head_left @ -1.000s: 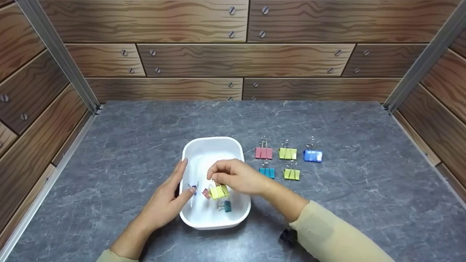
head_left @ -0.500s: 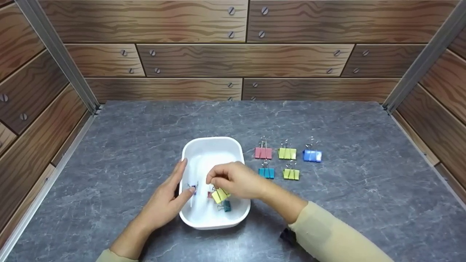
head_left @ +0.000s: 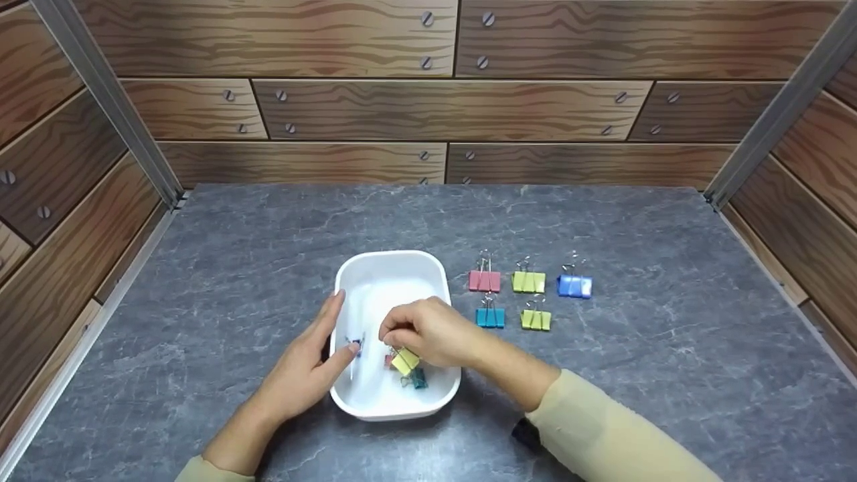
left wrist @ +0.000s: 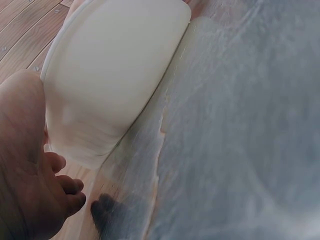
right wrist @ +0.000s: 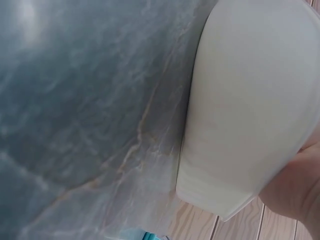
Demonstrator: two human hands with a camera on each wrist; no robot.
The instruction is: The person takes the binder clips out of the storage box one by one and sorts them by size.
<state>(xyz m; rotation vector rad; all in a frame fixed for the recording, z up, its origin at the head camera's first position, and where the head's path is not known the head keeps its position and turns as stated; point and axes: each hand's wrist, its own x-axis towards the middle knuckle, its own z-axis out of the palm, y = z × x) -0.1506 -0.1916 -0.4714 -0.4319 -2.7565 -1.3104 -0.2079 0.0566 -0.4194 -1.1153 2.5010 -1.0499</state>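
A white tub (head_left: 392,254) stands on the grey marbled table. My left hand (head_left: 304,371) holds its left wall, thumb over the rim and fingers along the outside; the left wrist view shows this hand (left wrist: 22,165) against the tub wall. Inside the tub, my right hand (head_left: 432,331) pinches a yellow binder clip (head_left: 405,362), which hangs tilted below the fingertips. A pink binder clip (head_left: 388,362) is partly hidden behind it, and a teal binder clip (head_left: 420,379) lies just below. Near my left thumb is a small dark blue clip (head_left: 357,345).
To the tub's right, binder clips stand in two rows: pink (head_left: 484,281), yellow-green (head_left: 529,282) and blue (head_left: 575,286) behind, teal (head_left: 490,318) and yellow-green (head_left: 536,320) in front. A black object (head_left: 526,434) shows beside the right sleeve. Wood-patterned walls enclose the table.
The yellow clip has shifted slightly right and tilted under my right fingers, now overlapping the pink and teal clips. My left hand and the tub have stayed in place.
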